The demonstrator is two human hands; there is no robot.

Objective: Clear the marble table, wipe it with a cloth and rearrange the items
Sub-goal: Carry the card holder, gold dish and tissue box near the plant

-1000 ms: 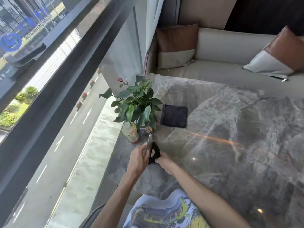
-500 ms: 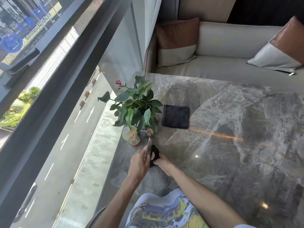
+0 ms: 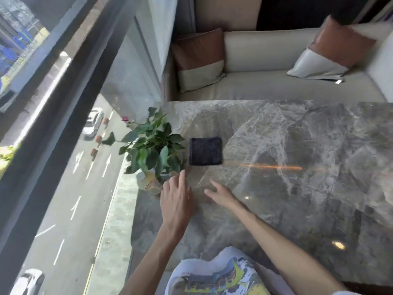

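Bare forearms, white shirt with yellow, blue, grey print

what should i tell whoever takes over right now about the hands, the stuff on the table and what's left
Left hand: open, empty, beside the bottle.
Right hand: open, empty, low over the marble table.
Plant and bottle stand at the window edge; the folded dark cloth lies next to the plant.
Done: the table looks mostly bare.
Left: I cannot tell whether wiping is finished; arranging may remain.
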